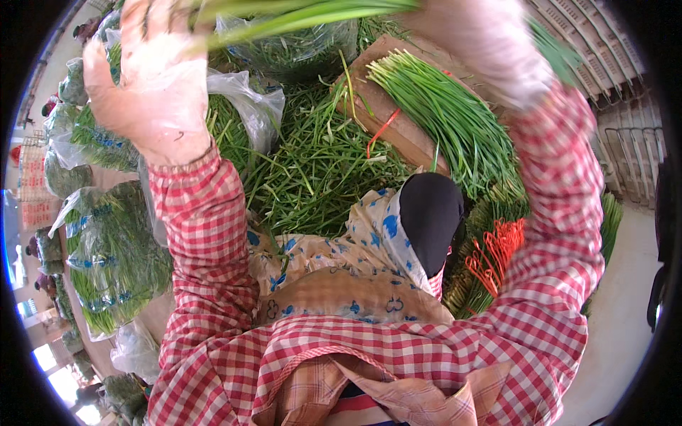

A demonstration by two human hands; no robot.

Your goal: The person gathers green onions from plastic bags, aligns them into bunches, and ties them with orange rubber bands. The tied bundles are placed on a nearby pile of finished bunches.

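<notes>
Blurred green garlic chives (319, 13) stretch across the top edge between my two hands. My right hand (474, 40), smeared by motion, is closed around them, and leaves show on its far side. My left hand (154, 90) is raised at the upper left, fingers spread, beside the other end of the leaves; its thumb side is partly hidden. Below my right hand, a neat bunch of garlic chives (447, 117) lies across a brown wooden block (413, 141). A red tie (381, 133) lies under that bunch, its loose end hanging over the block's side.
Loose chive leaves (314, 170) are heaped before my knees. Clear plastic bags of chives (117, 261) stand to the left. Red ties (495, 253) rest on more bunches at my right. Plastic crates (591, 42) stand at the upper right. Other people are far left.
</notes>
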